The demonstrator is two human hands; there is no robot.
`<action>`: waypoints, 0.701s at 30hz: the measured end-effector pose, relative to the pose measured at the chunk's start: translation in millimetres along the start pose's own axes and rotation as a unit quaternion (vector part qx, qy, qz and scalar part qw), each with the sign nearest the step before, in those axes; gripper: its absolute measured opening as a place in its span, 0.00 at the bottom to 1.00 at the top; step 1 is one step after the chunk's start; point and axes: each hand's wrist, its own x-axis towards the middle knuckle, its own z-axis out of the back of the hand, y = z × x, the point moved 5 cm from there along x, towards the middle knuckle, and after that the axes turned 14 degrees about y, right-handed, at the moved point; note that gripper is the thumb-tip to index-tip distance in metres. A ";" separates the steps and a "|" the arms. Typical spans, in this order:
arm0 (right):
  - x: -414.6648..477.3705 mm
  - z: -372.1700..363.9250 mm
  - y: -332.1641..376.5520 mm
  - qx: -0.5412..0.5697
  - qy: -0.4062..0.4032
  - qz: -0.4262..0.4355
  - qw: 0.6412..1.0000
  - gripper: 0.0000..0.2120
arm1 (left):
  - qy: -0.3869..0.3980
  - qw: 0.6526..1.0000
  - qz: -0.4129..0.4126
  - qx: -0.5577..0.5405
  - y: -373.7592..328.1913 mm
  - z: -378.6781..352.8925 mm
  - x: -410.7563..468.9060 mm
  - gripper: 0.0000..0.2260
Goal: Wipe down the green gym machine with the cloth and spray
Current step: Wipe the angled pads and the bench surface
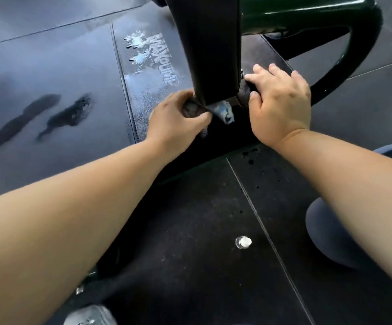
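1. Head view: the left hand [178, 113] sat at the left foot of the black padded upright [213, 43], its grip closed tight, fingers curled round one bunched end of the cloth [224, 112].
2. The right hand [279, 99] was on the far side of that upright. Thumb and fingers pinched the cloth's other, darker end, and the index finger reached toward the seam.
3. Why the two-handed hold? The cloth ran round the base of the upright from one hand to the other, which looked like a set-up for drawing it back and forth across a spot a flat palm could not reach.
4. The cloth itself was a crumpled rag showing pale blue and white where it peeked out under the upright, and grey inside the fists.
5. The green gym machine showed as a glossy dark-green tube [307, 17] curving away at the upper right, with highlights along its paint.
6. To the left lay a black lettered pad [141, 109] carrying white blobs of foam [138, 43] and a wet sheen, so that part was probably not yet wiped.
7. Dark wet streaks [68, 113] marked the rubber floor [213, 219].
8. No spray bottle was clearly in sight. A small white-capped object [243, 242] stood on the floor, and what it was could not be told.
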 end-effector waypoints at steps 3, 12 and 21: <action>-3.9 0.9 -2.0 -0.003 -0.003 0.005 1.000 0.24 | 0.009 0.998 -0.020 0.063 6.9 2.7 7.0 0.18; -2.6 11.5 7.9 0.008 0.050 -0.022 0.998 0.28 | 0.045 0.999 -0.012 0.027 10.6 11.8 31.8 0.21; 8.4 8.1 4.8 0.055 0.013 -0.075 0.996 0.12 | 0.011 0.994 -0.067 0.083 14.9 24.2 68.6 0.05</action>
